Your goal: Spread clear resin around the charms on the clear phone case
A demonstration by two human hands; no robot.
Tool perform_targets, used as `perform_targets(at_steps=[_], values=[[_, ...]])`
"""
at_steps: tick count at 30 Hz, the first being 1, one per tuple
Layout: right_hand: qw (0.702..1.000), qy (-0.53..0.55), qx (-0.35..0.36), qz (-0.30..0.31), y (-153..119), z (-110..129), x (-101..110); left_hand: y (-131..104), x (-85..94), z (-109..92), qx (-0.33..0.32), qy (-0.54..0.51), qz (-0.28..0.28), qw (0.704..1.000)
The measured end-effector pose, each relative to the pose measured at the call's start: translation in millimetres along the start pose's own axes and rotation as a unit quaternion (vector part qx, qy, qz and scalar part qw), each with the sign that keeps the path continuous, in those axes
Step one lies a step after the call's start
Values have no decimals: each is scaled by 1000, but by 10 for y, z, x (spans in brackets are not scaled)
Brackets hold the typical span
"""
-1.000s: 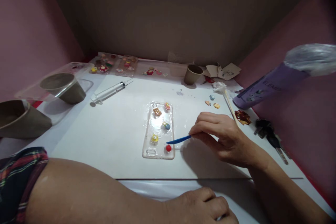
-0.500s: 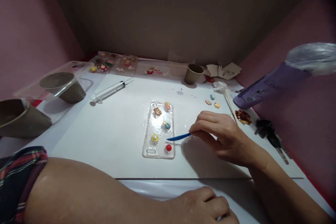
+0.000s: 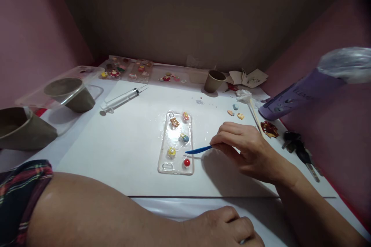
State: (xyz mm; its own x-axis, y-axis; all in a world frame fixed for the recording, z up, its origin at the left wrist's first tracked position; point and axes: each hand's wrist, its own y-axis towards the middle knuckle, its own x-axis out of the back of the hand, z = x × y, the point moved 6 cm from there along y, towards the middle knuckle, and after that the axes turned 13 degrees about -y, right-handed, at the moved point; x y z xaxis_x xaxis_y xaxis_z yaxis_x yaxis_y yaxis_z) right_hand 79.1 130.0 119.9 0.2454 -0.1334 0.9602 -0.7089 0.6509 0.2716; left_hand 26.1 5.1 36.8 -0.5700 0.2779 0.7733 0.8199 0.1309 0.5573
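A clear phone case [image 3: 175, 170] lies flat on the white board, its surface glossy and wet-looking. On it sit several small charms, among them a red ball [image 3: 187, 163], a yellow charm [image 3: 171, 151], a blue one [image 3: 184, 137] and a brown one [image 3: 174, 122]. My right hand [image 3: 245, 150] pinches a thin blue plastic modelling knife [image 3: 199, 149]. Its tip hovers over the case's right half, between the yellow charm and the red ball. At the board's front edge, my left hand [image 3: 222, 224] is closed with curled fingers; a small pale bit shows there, too small to name.
Left of the case lie a syringe [image 3: 121, 100] and two brown cups [image 3: 79, 98] by a clear plastic lid. Behind are decorated cases [image 3: 141, 71] and another cup [image 3: 214, 82]. Loose charms [image 3: 240, 116], a wooden stick [image 3: 256, 119] and a purple tumbler [image 3: 298, 94] stand to the right.
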Motion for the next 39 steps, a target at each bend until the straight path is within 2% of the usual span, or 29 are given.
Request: perform_targets(at_steps=[11,22,39], values=[[1000,-19,7,18,24,20,-51,8,-30,-3,-3,7,-16,1000],[999,-32,12,23,15,36,-91,15,16,-5,3,-3,-10,1000],[999,-38,11,31,42,58,-116,-13,-38,-6,-3,-2,-11,1000]])
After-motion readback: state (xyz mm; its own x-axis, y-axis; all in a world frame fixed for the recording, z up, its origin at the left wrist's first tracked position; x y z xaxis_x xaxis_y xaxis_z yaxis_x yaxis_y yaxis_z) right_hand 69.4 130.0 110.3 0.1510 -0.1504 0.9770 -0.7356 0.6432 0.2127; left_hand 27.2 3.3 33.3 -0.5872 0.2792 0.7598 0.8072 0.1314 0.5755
